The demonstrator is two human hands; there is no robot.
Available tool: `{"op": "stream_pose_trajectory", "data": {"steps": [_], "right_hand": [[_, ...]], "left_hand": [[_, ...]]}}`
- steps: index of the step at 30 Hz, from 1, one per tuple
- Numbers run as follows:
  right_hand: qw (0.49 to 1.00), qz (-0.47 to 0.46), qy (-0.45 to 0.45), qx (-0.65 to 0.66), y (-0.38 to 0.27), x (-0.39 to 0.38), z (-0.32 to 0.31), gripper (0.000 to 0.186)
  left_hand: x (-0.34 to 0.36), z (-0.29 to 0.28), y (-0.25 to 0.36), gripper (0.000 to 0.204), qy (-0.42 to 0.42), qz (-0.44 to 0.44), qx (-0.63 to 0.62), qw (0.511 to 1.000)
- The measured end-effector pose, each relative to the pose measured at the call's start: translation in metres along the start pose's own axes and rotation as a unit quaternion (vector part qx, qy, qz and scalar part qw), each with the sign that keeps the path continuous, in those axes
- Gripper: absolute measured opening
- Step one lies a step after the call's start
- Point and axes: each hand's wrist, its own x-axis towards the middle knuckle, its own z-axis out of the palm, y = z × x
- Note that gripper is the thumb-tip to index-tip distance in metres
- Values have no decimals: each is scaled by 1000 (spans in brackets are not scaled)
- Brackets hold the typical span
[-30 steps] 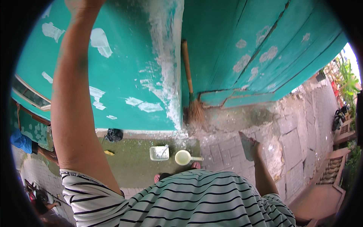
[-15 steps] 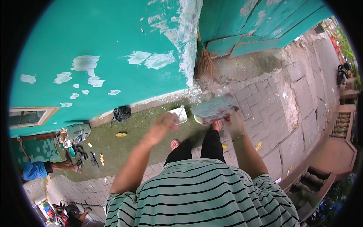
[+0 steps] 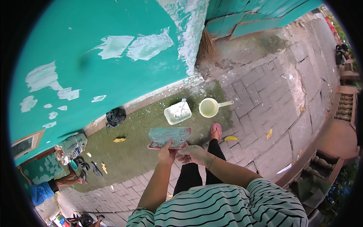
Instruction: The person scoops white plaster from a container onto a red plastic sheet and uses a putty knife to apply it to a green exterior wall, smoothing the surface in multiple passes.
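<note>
The teal wall (image 3: 113,22) rises beyond the white tray (image 3: 178,120), with pale filler lying in separate patches ahead and to the left of that tray and thickest along the corner directly ahead of it; coating there looks partway along, I judge, since those spots are covered while their edges look rough, and whether the plain teal stretches between need any cannot be told. Paving (image 3: 253,113) spreads to the right of the tray, and a co-worker (image 3: 41,193) in blue is well off to its left. A broom (image 3: 207,47) stands by the corner beyond the tray. The flat smeared board (image 3: 170,133), streaked grey and teal with a reddish edge, is held just on the near side of the tray: the left hand (image 3: 165,155) pinches its near edge, thumb on top, while the right hand (image 3: 193,155) has its fingers bent close beside, and I cannot tell whether they grip it too. A pale dipper (image 3: 216,106) sits just right of the tray. Smallest is the print on a crumpled sack (image 3: 73,146) left of the tray, not clearly readable; no other lettering shows plainly
</note>
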Motion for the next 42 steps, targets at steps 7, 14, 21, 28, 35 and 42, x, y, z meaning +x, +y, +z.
{"op": "stream_pose_trajectory", "data": {"steps": [7,14,21,28,35,42], "right_hand": [[634,-127,253,-719,-36,174,-148,29],[316,-259,324,-853,-108,338,-187,52],[323,-187,300,-878,-117,391,-213,26],[425,-85,257,-864,-68,304,-174,21],[551,-140,322,-757,-62,290,-173,18],[544,-128,352,-751,-33,319,-187,34]], "left_hand": [[103,-89,21,55,65,47,171,982],[174,-150,18,45,102,34,448,887],[216,-178,-3,33,78,59,421,902],[250,-193,-7,44,41,17,98,994],[300,-199,8,46,-70,-57,137,986],[318,-136,-10,56,-128,-79,11,989]]}}
